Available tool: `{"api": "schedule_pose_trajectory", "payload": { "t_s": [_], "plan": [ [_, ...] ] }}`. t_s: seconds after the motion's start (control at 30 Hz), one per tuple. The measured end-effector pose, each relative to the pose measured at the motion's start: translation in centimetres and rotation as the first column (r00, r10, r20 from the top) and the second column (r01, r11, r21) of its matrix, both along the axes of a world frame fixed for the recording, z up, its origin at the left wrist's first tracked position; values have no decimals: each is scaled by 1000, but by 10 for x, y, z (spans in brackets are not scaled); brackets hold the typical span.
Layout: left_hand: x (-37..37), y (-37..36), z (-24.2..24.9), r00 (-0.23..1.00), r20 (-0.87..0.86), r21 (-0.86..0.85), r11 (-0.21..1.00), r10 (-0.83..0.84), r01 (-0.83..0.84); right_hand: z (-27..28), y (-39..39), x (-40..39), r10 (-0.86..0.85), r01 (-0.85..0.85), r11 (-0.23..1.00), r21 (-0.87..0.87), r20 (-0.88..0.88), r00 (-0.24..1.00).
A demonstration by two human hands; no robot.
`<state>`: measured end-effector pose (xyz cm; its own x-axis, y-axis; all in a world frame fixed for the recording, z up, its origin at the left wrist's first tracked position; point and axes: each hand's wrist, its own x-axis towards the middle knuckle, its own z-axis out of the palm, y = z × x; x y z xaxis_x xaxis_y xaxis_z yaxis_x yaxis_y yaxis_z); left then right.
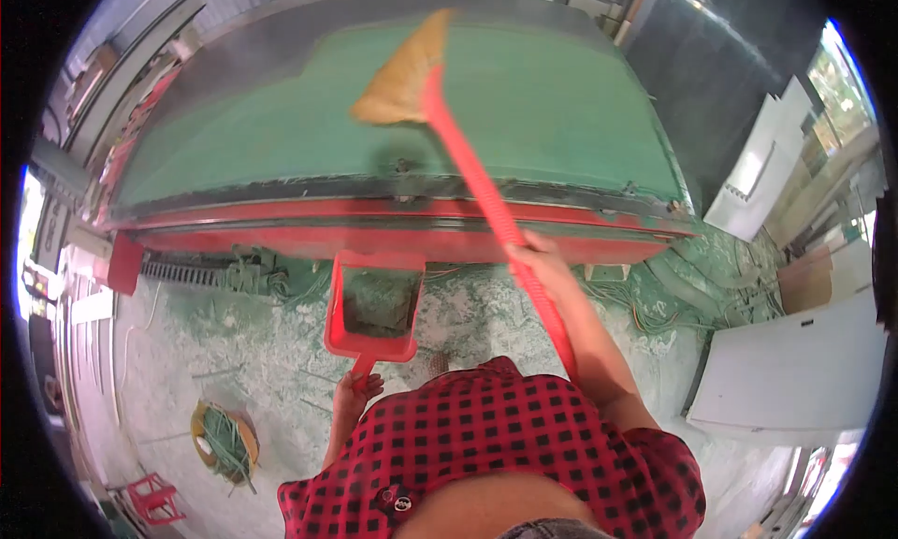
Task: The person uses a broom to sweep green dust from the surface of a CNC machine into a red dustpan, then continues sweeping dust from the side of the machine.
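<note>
My right hand (537, 254) is wrapped round the long red handle of a broom (400, 82). Its fan of yellow-brown bristles is over the far side, overlapping the green dusty surface of a large machine bed (552, 109). Low at the left, my left hand (357, 389) grips the short handle of a red dustpan (342, 326). Green-grey dust (376, 298) lies inside the pan. The pan's far edge is close by the red front side of the bed (299, 242), and a dark shadow falls across the bed below the bristles.
Green powder coats the floor (468, 319). Cables (645, 314) run along it at the right, near a white cabinet (795, 371). A round container of green strips (224, 441) and a small red stool (152, 498) stand at the lower left. White panels (762, 160) lean at the right.
</note>
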<state>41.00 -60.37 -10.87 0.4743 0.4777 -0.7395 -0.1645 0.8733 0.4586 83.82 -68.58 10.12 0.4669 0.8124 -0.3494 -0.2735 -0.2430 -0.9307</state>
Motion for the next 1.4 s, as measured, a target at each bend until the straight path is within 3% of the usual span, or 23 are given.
{"api": "schedule_pose_trajectory", "payload": {
  "t_s": [0.07, 0.2, 0.27, 0.37, 0.43, 0.53, 0.6, 0.63, 0.7, 0.77, 0.87, 0.93, 1.0, 1.13, 1.2, 1.3, 1.4],
  "plan": [
    [0, -13, 4, 993, 65, 38, 994, 97, -100, -17, 16, 1, 65, -63, 997, -46, 39, 997],
    [12, -37, 29, 991, -6, -30, 991, 131, -131, -54, 12, 25, 95, -92, 994, -54, 59, 994],
    [19, -48, 39, 991, -60, -23, 993, 118, -119, -65, -14, 42, -75, 73, 997, -39, -57, 996],
    [31, -59, 68, 986, -144, -65, 993, 85, -95, -72, -68, 74, -227, 221, 972, -75, -81, 971],
    [32, -69, 72, 983, -176, -117, 990, 56, -77, -79, -109, 97, -320, 320, 947, -41, 7, 947],
    [29, -76, 49, 998, -52, -109, 993, 38, -43, -72, -171, 124, -444, 444, 894, -63, 19, 896],
    [29, -81, 40, 967, 250, -192, 978, -36, 86, -67, -207, 137, -484, 484, 873, -59, 16, 875],
    [33, -86, 46, 967, 251, -187, 979, -37, 86, -62, -223, 141, -540, 540, 841, -33, 11, 842],
    [50, -94, 67, 997, -71, -216, 976, -4, -11, -61, -252, 155, -594, 594, 805, -2, 4, 805],
    [57, -99, 69, 997, -67, -183, 983, -36, 23, -56, -273, 164, -683, 684, 729, 17, 74, 726],
    [67, -105, 69, 995, -46, -133, 988, -88, 81, -29, -300, 164, -690, 698, 712, -78, 111, 716],
    [65, -104, 57, 994, -33, -115, 988, -109, 104, -41, -315, 177, -700, 711, 701, -61, 135, 701],
    [55, -98, 24, 969, 184, -181, 963, -165, 198, -48, -325, 183, -749, 751, 660, 0, 77, 658],
    [63, -102, 41, 983, 47, -130, 975, -178, 182, -35, -338, 179, -745, 748, 662, -43, 75, 663],
    [62, -102, 41, 983, -47, -7, 984, -178, 177, -41, -348, 185, -776, 775, 630, -50, -2, 631],
    [66, -107, 61, 991, -49, -42, 992, -121, 119, -37, -355, 176, -752, 753, 658, 10, -41, 657],
    [55, -90, 28, 988, 37, -18, 988, -153, 154, -19, -346, 152, -727, 728, 685, 38, -41, 686]
  ]
}}
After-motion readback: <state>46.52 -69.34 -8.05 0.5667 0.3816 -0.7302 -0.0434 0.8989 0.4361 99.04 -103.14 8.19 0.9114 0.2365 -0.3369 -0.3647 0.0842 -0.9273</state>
